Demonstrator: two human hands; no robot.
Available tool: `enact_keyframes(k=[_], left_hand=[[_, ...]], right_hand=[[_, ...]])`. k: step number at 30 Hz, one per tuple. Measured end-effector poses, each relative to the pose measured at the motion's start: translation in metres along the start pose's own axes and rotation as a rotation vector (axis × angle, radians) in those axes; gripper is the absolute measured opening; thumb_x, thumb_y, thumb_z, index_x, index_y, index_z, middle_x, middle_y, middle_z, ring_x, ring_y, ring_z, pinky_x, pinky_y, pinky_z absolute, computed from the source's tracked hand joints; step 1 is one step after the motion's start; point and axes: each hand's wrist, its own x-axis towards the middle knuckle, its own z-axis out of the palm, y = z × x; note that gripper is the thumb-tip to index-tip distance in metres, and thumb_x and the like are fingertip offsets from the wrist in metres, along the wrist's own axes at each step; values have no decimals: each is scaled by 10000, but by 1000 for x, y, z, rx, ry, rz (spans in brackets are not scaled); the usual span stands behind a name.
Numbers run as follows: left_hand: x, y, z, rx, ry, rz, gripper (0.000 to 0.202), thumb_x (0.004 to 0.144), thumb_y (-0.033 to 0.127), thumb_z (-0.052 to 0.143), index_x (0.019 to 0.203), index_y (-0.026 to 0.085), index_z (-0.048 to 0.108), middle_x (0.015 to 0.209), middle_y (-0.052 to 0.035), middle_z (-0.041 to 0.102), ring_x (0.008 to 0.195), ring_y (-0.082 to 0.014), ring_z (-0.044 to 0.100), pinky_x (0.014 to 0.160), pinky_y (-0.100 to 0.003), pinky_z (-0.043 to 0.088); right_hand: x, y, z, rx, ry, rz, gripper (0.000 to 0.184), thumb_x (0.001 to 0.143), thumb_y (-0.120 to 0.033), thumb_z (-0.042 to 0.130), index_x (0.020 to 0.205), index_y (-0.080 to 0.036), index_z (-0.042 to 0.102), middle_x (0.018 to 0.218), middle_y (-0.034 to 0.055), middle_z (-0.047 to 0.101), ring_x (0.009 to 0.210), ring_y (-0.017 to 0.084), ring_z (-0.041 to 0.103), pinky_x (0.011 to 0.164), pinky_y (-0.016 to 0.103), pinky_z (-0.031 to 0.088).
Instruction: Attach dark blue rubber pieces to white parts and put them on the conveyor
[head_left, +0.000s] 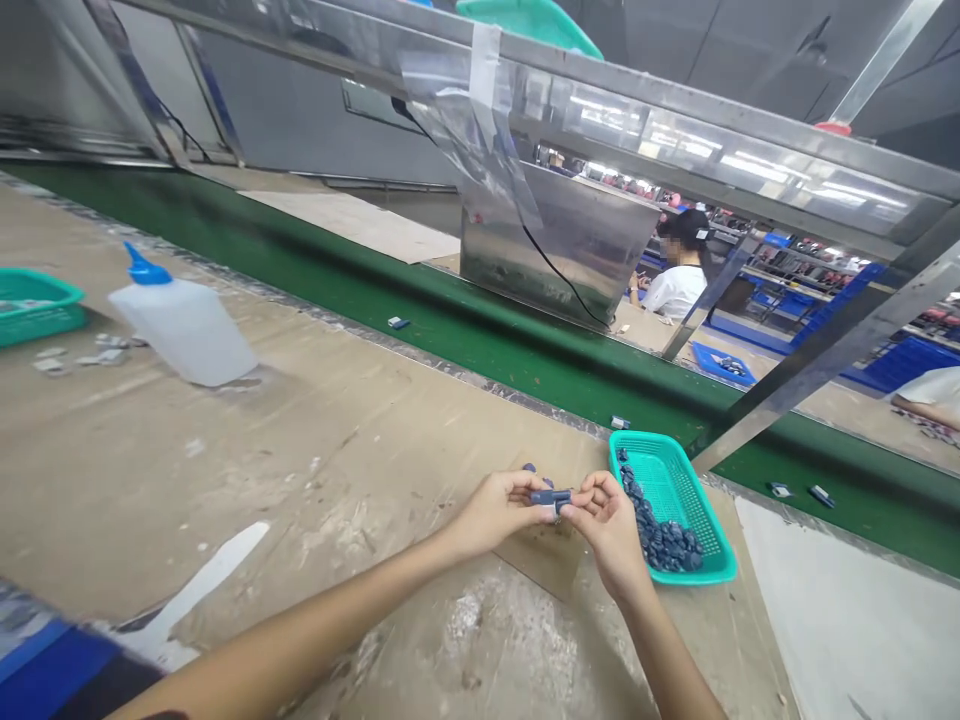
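Observation:
My left hand pinches a small dark blue block-like piece between thumb and fingers. From the other side, my right hand has its fingertips closed on the same piece's right end. Whether it is one part or two pressed together, I cannot tell. Just behind the fingers lie a few dark blue bits, partly hidden by my hands. Under them is a flat brown sheet on the worktable. Beside my right hand stands a green mesh basket with many small dark blue parts inside.
A white squeeze bottle with a blue nozzle stands at left, near another green basket and pale pieces. A green conveyor belt crosses behind, carrying scattered small pieces. A slanted metal post rises at right. A person sits beyond.

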Motion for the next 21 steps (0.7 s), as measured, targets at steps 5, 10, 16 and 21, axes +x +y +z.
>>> enact_keyframes(k=[5,10,16,21], left_hand=[[-10,6,17,32,22,149,254,740,267,572,945,120,602,968,-73,639,920,-184,583,838,-285,454],[15,15,18,375,-129,181,226,751,312,533,896,170,634,896,-36,662,845,-178,594,771,-243,452],[128,30,-19,830,-53,307,244,694,382,542,797,182,636,872,-43,667,808,-212,587,679,-218,410],[203,39,-45,1304,47,170,381,819,365,326,915,115,596,891,-33,644,896,-227,551,707,-208,376]], right_hand=[[-11,2,2,-58,71,-100,275,651,-293,717,718,-211,463,671,-30,527,698,150,580,643,231,474],[-6,11,-14,-469,113,-192,153,783,-277,544,854,-215,423,716,3,557,707,178,601,662,281,505],[22,-3,-74,-924,308,-136,424,715,-142,609,1106,-181,451,1105,119,519,1028,277,500,865,413,420],[19,6,-97,-1195,355,67,218,643,-24,641,846,-99,620,921,129,596,926,319,543,812,433,418]])
